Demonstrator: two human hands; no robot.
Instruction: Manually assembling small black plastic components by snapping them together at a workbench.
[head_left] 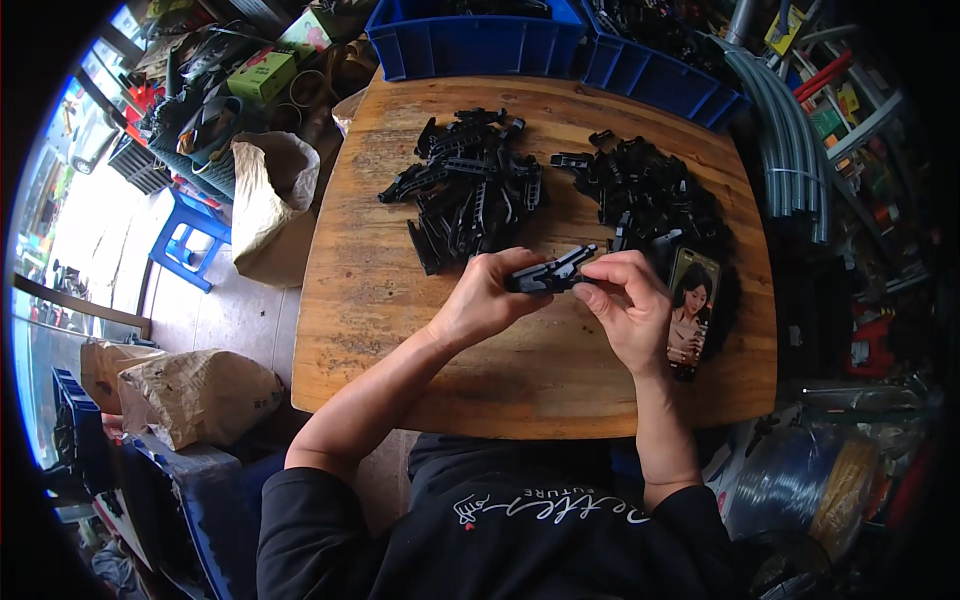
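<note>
Over the wooden table, I see the left hand gripping a black plastic part, the right hand pinching narrowly at its right end, exact contact hidden by fingers. At the far edge, a left blue bin and right blue bin hold dark pieces, both cut off by the frame top; I can't make out shapes inside. Phone covers some of the right-hand black pile.

A black short-sleeved shirt bears white cursive lettering and a small red mark in front.
</note>
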